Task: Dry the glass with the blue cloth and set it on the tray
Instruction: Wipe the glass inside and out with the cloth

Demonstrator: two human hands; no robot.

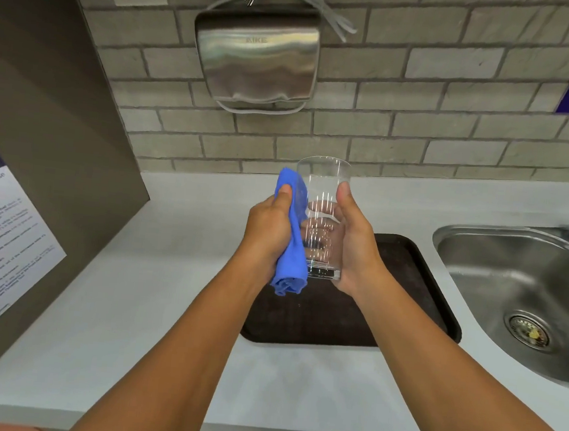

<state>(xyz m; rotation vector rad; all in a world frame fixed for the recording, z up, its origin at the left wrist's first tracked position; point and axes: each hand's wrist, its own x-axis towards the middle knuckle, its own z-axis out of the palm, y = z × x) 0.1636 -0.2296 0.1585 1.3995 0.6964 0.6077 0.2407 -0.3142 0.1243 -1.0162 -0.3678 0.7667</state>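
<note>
Both bare forearms reach forward from the near edge and converge at the middle. The left hand (270,229) is closed in a fist-like grip, thumb pointing up and far. The right hand (351,241) is curled in a grip, thumb raised, palm facing left.

Tray (417,295) on the bench (171,308), sink (498,268) to its right, glass (322,218) upright above the tray between both hands, cloth (290,250) against its left side, hand dryer (256,51) on the wall behind
</note>
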